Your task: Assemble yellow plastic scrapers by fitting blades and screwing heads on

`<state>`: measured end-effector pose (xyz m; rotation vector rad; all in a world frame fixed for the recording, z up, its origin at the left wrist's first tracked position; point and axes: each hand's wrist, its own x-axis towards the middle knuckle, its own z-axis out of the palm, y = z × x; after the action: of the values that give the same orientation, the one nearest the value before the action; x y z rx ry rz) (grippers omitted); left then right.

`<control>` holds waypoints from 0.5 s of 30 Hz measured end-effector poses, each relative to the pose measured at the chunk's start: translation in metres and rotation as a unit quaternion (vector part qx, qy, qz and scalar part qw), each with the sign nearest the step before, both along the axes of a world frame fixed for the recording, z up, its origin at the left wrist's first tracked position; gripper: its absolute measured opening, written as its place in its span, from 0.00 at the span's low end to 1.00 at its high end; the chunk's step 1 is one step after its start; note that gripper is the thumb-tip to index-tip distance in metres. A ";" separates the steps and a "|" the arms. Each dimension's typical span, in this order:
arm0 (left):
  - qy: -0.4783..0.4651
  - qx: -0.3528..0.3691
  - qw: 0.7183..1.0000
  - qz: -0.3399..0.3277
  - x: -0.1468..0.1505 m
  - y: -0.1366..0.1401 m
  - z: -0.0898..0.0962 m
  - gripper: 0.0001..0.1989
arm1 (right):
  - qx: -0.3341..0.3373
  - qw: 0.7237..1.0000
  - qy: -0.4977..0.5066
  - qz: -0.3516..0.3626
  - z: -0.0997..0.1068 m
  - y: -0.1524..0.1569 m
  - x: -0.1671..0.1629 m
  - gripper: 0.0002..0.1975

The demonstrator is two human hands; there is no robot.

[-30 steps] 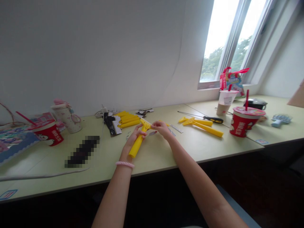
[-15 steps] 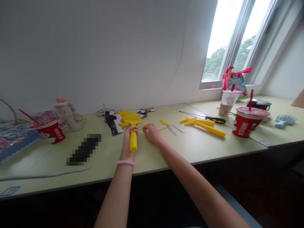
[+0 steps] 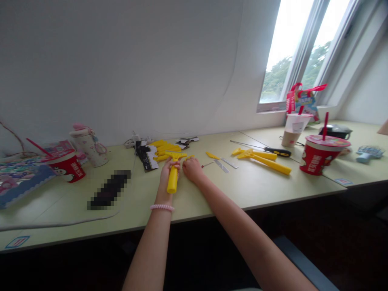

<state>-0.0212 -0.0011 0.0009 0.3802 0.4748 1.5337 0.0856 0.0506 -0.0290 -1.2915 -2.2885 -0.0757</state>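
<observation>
My left hand (image 3: 168, 169) is wrapped round the handle of a yellow scraper (image 3: 172, 178), whose wide head points away from me. Close beside it, my right hand (image 3: 191, 169) rests low at the table with its fingers curled in; whatever they hold is hidden. A small yellow piece (image 3: 190, 157) shows just beyond those fingers. A thin tool with a red end (image 3: 207, 164) lies by the right hand's outer side. Farther right are a yellow blade-shaped piece (image 3: 212, 155) and flat metal blades (image 3: 229, 162).
Yellow scrapers (image 3: 266, 162) and a long screwdriver (image 3: 277, 152) lie to the right, near a red cup (image 3: 321, 157) and a milky drink cup (image 3: 293, 131). More yellow handles (image 3: 165, 148) and black-and-white packaging (image 3: 147, 157) sit behind. A pixelated dark object (image 3: 109, 190) and a bottle (image 3: 90, 146) stand left.
My right hand has moved slightly closer to the scraper and its fingers are tucked lower. The thin tool's red end now shows. The left hand keeps its hold; the view has shifted slightly.
</observation>
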 end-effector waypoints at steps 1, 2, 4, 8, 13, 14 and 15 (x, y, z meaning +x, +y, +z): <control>0.000 0.003 1.000 -0.003 0.000 -0.001 0.000 0.22 | -0.004 0.999 0.039 -0.009 0.002 0.001 0.006 0.11; 0.001 0.005 1.000 -0.008 0.001 -0.001 0.001 0.23 | -0.009 0.996 0.088 -0.018 0.004 0.002 0.013 0.11; 0.011 -0.001 1.000 -0.021 0.003 -0.002 0.001 0.25 | -0.028 0.976 0.213 -0.030 0.009 0.005 0.027 0.09; 0.060 -0.023 0.994 -0.086 0.008 -0.001 -0.001 0.29 | -0.143 0.876 0.460 -0.027 0.018 0.010 0.044 0.13; 0.120 0.007 0.977 -0.178 0.011 -0.002 -0.004 0.33 | -0.252 0.810 0.522 0.086 0.022 0.003 0.041 0.13; 0.133 0.011 0.973 -0.187 0.011 -0.002 -0.005 0.33 | -0.249 0.809 0.523 0.102 0.022 0.001 0.040 0.13; 0.143 0.012 0.971 -0.193 0.012 -0.003 -0.005 0.33 | -0.245 0.808 0.523 0.115 0.022 -0.001 0.039 0.12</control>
<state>-0.0094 -0.0037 -0.0039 0.6778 0.5701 1.1115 0.1244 0.0501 -0.0072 -0.8686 -1.4528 1.1002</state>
